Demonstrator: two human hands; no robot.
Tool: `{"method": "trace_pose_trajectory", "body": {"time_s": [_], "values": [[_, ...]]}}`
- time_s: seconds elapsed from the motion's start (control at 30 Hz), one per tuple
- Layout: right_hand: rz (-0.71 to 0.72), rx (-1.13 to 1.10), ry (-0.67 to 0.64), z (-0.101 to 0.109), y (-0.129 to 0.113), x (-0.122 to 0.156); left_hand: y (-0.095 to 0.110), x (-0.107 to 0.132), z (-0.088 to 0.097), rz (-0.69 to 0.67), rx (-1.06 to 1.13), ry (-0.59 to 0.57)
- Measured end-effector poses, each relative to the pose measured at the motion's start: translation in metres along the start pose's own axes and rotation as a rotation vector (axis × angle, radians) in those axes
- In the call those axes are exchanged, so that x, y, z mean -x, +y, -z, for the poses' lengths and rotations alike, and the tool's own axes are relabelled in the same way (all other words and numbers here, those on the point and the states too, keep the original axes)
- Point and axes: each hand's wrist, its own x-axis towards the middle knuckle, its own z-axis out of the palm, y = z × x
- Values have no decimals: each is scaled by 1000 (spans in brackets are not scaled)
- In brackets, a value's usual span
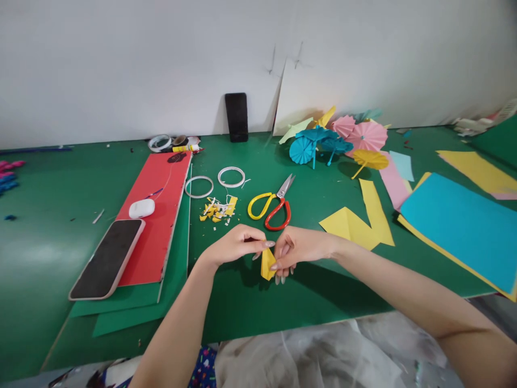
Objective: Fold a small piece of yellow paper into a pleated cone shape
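A small folded piece of yellow paper (267, 265) is held between my two hands above the green table. My left hand (238, 243) pinches its upper end between thumb and fingers. On the other side, my right hand (291, 250) grips its right edge, thumb in front and fingers curled behind. Just beyond the hands lie scissors (278, 200) with one yellow and one red handle, blades apart and pointing away. Left of the scissors sits a little heap of yellow and white paper scraps (218, 209).
Two tape rings (231, 177) lie behind the scraps. At left, a phone (108, 260) and a white case (141, 208) rest on a red board (155, 226). Paper umbrellas (323, 143) stand at the back; yellow cut paper (349, 226) and blue sheets (464, 226) lie right. Another phone (236, 117) leans on the wall.
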Motion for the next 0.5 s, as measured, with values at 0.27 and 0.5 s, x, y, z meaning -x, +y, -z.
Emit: {"method": "trace_pose_trajectory", "body": {"time_s": [0.27,0.5], "values": [[-24,90,-96,1,12,4,0,-3,-4,48,70,-20],[66,344,-8,2,4,34,-3,1,2,90,178,204]]}}
